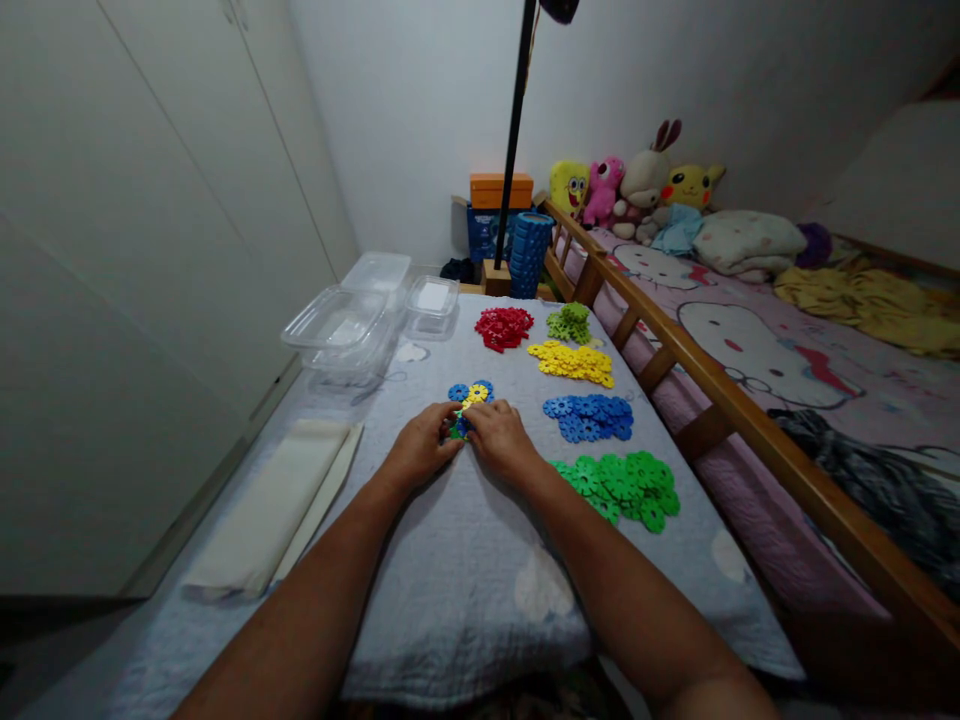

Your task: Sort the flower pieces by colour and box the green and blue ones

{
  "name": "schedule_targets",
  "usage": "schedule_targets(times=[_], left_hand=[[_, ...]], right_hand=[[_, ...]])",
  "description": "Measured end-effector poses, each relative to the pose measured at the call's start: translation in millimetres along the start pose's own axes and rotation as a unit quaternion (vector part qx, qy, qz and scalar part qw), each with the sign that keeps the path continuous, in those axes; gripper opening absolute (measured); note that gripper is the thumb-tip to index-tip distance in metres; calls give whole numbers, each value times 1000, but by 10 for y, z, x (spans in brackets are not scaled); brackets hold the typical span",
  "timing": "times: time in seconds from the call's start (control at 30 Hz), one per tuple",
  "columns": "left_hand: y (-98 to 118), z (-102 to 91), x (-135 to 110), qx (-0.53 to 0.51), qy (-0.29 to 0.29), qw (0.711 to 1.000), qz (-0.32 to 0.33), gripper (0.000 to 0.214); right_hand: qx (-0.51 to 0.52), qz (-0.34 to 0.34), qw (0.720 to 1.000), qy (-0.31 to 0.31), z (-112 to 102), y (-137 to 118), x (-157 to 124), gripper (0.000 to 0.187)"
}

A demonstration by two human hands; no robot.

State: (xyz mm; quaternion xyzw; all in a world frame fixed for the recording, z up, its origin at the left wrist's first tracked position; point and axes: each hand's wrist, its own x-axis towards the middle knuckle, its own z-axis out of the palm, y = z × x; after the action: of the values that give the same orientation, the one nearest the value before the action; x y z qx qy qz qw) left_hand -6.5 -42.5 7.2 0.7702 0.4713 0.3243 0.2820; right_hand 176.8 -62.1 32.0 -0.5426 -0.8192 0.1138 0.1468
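Both hands meet over a small cluster of interlocking plastic discs at the middle of the table, with blue, yellow and green pieces showing. My left hand grips the cluster's near left side, its thumb and fingers bent round a green and blue part. From the right, my right hand has its fingers closed on the same near end. The fingers hide part of the cluster. To the right lie piles of loose discs: green, blue, yellow and lime green. A pile of red pieces lies farther back.
Clear plastic containers stand at the back left, with a smaller lidded one beside them. Folded cream cloth lies on the left. A wooden bed rail borders the table's right side. A black lamp pole rises behind.
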Motion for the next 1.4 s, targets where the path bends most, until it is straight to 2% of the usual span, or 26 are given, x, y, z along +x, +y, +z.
schedule_targets(times=[0.23, 0.43, 0.6, 0.9, 1.03, 1.13, 1.23, 1.4], left_hand=[[17, -10, -4, 13, -4, 1000, 2, 49], [25, -1, -13, 27, -10, 999, 20, 40], [45, 8, -13, 36, -11, 999, 27, 36], [57, 25, -10, 40, -7, 999, 18, 43], [59, 24, -10, 42, -10, 999, 21, 45], [42, 25, -8, 42, -14, 999, 22, 42], [22, 29, -6, 43, -16, 999, 21, 38], [8, 33, -7, 48, -21, 999, 15, 35]], right_hand=[[-11, 13, 1000, 21, 17, 54, -14, 40], [18, 24, 999, 33, -20, 113, -27, 21], [59, 43, 997, 36, -50, 159, -11, 14], [118, 42, 988, 86, -30, 138, 6, 17], [139, 43, 986, 81, -36, 140, 3, 16], [169, 33, 981, 86, -115, 193, -13, 13], [191, 35, 976, 103, -291, 350, -60, 10], [196, 111, 964, 139, -662, 819, -241, 4]])
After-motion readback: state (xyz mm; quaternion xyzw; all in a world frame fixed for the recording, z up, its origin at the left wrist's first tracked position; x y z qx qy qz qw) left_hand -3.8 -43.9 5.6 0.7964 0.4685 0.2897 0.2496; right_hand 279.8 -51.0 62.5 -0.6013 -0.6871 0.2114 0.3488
